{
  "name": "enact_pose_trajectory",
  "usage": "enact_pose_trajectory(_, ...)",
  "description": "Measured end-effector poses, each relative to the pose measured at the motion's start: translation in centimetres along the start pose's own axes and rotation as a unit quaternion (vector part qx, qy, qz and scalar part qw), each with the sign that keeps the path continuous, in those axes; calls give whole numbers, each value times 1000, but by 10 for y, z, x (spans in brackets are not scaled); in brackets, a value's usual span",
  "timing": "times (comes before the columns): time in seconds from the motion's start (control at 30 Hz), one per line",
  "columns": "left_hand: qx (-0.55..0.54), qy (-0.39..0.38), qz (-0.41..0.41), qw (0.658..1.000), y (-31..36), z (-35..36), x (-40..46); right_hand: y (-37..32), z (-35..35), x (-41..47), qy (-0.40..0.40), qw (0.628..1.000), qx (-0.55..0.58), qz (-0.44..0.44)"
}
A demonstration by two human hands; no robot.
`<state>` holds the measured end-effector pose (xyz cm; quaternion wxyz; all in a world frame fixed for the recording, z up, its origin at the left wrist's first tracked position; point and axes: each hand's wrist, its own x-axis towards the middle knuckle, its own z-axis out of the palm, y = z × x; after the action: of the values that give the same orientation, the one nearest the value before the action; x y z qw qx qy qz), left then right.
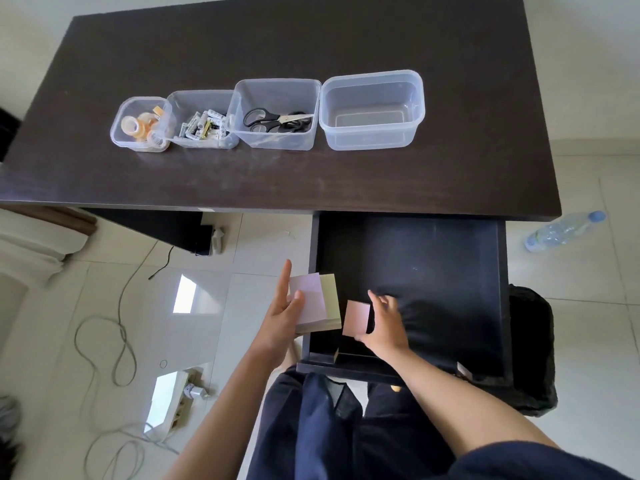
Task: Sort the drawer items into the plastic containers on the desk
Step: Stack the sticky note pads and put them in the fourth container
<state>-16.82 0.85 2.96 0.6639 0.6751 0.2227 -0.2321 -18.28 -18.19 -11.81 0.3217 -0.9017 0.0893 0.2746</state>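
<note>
The left hand grips two pads of sticky notes, thumb across the lilac top pad, forefinger pointing up and off it, so only part of the hand is doing the holding. The pale green pad underneath is fanned out to the right, not squared up. That is the likeliest slip: if the grip eases or the hand tips on the way up to the bench, the lower pad could slide out and drop to the floor below the hand.

The right hand pinches a smaller pink pad by its right edge, just right of the left hand's stack and over the near left part of the open drawer. Passing it across to a hand already loaded could knock the stack loose.

The pads look light, flat and squarish, with clean edges. Beyond the hands stand four clear tubs; the right-hand one is empty and probably takes the pads. A scrap at the drawer's front wall, below the right hand, may be another note; it is too small to tell.
</note>
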Motion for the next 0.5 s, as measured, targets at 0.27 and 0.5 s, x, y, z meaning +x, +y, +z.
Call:
enact_pose_trajectory(0.27,-4,14,-13,1000,-2,-13,-2,-2,15,7,24,1000,-5,16)
enact_pose_trajectory(0.5,0,0,-13,1000,-2,-9,5,2,-4,5,48,984,172,26)
